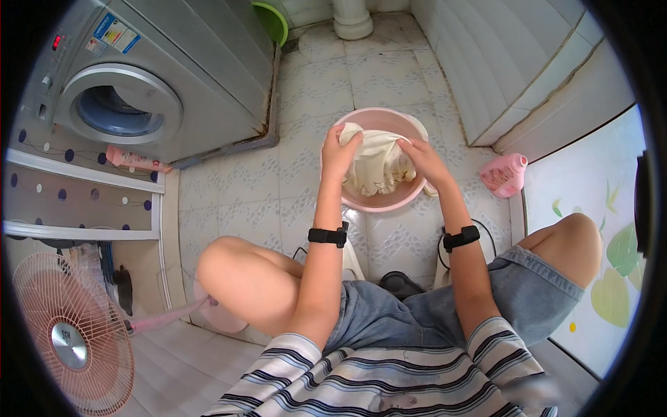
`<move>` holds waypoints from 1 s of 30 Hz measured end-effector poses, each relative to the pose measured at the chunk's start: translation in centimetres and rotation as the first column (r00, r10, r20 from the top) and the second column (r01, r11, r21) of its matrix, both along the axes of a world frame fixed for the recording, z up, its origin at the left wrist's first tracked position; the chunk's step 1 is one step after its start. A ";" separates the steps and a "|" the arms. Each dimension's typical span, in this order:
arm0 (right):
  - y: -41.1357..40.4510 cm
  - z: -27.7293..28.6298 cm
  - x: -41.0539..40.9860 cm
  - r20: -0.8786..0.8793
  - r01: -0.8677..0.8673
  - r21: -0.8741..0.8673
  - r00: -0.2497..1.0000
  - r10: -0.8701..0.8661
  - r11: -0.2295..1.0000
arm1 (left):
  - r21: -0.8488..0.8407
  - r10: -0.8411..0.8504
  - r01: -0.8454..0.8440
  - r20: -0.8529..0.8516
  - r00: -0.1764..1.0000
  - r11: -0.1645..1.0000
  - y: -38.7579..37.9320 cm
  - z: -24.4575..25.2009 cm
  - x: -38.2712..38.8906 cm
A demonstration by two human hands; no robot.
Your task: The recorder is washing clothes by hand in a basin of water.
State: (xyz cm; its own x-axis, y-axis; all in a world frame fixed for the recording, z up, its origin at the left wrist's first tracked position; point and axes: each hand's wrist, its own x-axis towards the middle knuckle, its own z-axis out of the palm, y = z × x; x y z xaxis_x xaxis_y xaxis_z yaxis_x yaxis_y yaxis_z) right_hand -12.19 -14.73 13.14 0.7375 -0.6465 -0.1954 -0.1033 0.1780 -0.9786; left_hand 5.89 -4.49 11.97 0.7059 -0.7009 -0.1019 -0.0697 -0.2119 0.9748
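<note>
A cream-white cloth (378, 161), perhaps a garment, is stretched between my two hands over a pink plastic basin (383, 204). My left hand (338, 151) pinches its upper left edge between thumb and fingers. At the upper right edge, my right hand (423, 159) grips the same cloth. The lower part hangs in bunched folds inside the basin, with a ruffled or patterned border and brownish marks. Whether water lies beneath the cloth is hidden. The basin rests on the tiled floor in front of my knees, and a pale item shows behind its right rim.
A pink detergent bottle (504, 175) stands right of the basin by the patterned panel. A front-loading washing machine (172, 78) fills the upper left, with a pink packet (136, 158) below. A pedestal fan (70, 341) is at lower left, a green basin (273, 23) behind the machine.
</note>
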 end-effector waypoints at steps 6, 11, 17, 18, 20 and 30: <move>0.2 -2.1 0.4 -0.007 0.027 0.124 1.000 -0.026 0.992 | 0.051 -0.056 0.036 0.474 0.879 0.998 -0.5 -0.7 -1.6; -0.4 -2.8 0.3 0.131 0.076 0.324 0.984 -0.125 0.943 | -0.114 -0.388 0.389 0.037 0.921 0.914 -1.0 1.2 -4.0; -0.2 -2.6 0.6 0.222 0.072 0.368 0.961 -0.163 0.927 | -0.195 -0.306 0.338 0.179 0.935 0.921 -0.9 1.4 -4.2; -0.3 -2.8 0.5 0.230 0.061 0.394 0.960 -0.162 0.917 | -0.194 -0.308 0.340 0.177 0.935 0.920 -0.9 1.5 -4.4; -0.4 -3.1 0.4 0.247 0.061 0.434 0.951 -0.184 0.899 | -0.190 -0.241 0.284 0.221 0.945 0.940 -1.1 1.6 -5.0; -0.5 -3.4 0.8 0.219 0.121 0.451 0.945 -0.242 0.884 | -0.052 -0.025 0.023 -0.026 0.999 0.998 -0.3 -1.0 -1.5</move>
State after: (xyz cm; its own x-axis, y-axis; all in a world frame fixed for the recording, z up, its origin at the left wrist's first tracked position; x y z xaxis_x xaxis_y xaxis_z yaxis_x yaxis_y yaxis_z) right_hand -11.40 -15.27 9.70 0.6779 -0.6714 -0.2995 0.2199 0.5739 -0.7889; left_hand 4.44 -4.83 10.98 0.6865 -0.7223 -0.0837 -0.0482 -0.1601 0.9859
